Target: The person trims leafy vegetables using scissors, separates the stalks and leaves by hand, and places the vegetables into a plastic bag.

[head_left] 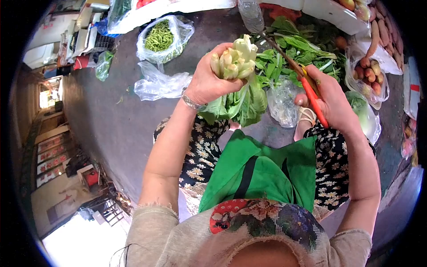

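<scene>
While I monitor the head view from my remote station, the left hand is clamped round a leafy bunch of greens with thick, pale stems, raised above the lap, stem ends up and leaves hanging below. To its right, the right hand is closed on a long, dark-bladed knife with an orange-red handle; the two hands are apart.

Progress: I judge it midway. The held bunch is gathered and keeps its leaves; loose dark-green leafy vegetables lie beyond the knife, finished or waiting, I cannot tell.

Surface, left to right: a bright, white opening at the room's edge, then a dark grey floor bearing a clear plastic bag of small green pods, a crumpled translucent bag and, far right, a clear bag of reddish-brown, rounded roots, species uncertain.
</scene>
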The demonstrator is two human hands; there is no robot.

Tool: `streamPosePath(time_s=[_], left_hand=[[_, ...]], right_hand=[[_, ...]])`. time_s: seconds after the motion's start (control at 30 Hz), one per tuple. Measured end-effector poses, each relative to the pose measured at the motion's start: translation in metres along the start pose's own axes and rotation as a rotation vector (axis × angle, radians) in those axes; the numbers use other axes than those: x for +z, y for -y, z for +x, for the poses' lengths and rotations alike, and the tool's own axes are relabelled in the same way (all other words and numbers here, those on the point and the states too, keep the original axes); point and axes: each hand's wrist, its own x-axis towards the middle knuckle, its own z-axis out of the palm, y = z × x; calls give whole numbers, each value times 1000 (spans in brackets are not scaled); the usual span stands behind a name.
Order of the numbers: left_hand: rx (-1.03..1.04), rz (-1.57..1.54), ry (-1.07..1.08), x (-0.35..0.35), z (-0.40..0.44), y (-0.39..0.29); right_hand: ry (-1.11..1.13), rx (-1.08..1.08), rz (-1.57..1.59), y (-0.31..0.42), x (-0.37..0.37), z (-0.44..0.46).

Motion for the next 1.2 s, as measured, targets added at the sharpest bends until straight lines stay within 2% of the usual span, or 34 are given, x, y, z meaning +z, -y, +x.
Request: streamPosePath(time_s=[0.17,0.23,0.3,0.43,0.5,0.63,0.9,1.0,1.07,1.13,1.2], left_hand=[[-5,59,13,2,2,0],[-49,154,-38,6,3,-3],[-62,155,-21,8,3,-4],[-69,232,-12,15,2,-9],[-75,222,-4,16,2,-8],[-65,257,-3,16,3,-9],[-93,198,-1,11,6,0],[-68,225,-50,15,5,-5],[-49,230,-72,16,3,-7],[-31,430,-80,15,3,-7],[-17,486,-84,16,3,-4]], right_hand=[[-66,-199,-165,4,7,-2],[-65,-203,-191,5,9,-2],[-211,-333,-305,-1,13,-2],[-131,-275,-310,9,9,-3],[-39,-172,-305,12,9,-4],[-62,-181,-262,12,10,-5],[50,-37,-147,9,13,-3],[-9,-166,-204,9,13,-6],[-21,-169,-252,8,14,-7],[-30,-172,-302,7,15,-6],[-151,-282,-383,6,15,-4]])
